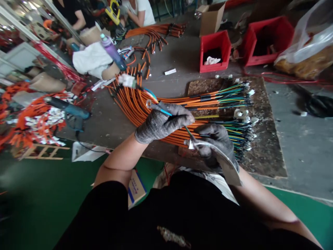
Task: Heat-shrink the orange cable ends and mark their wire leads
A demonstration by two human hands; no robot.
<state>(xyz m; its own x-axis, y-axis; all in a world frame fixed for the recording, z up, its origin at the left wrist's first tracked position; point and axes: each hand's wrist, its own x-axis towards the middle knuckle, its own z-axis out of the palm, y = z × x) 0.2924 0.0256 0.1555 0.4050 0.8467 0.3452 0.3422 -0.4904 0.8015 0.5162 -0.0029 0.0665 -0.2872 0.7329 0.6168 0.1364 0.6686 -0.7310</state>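
My left hand [166, 119], in a grey knit glove, is closed on a thin cable with blue wires [164, 110]. A blurred white connector [127, 80] and a ring terminal [149, 103] stick out on its far side. From its fingertips a thin dark wire [188, 132] runs to a small white tag [191, 144] beside my right fingers. My right hand [217, 144], gloved alike, is shut on a curved pale strip [229, 166] that bends down over the wrist. Beneath both hands lies a bundle of orange cables [132, 104] with green, yellow and black wire ends [236, 135].
A dark board [270, 139] lies under the wire ends. Red bins [214, 66] [267, 41] and a plastic bag [307, 62] stand at the back right. To the left are a heat gun [69, 107], a purple bottle [111, 52] and orange harnesses [23, 118]. Two people sit across the table.
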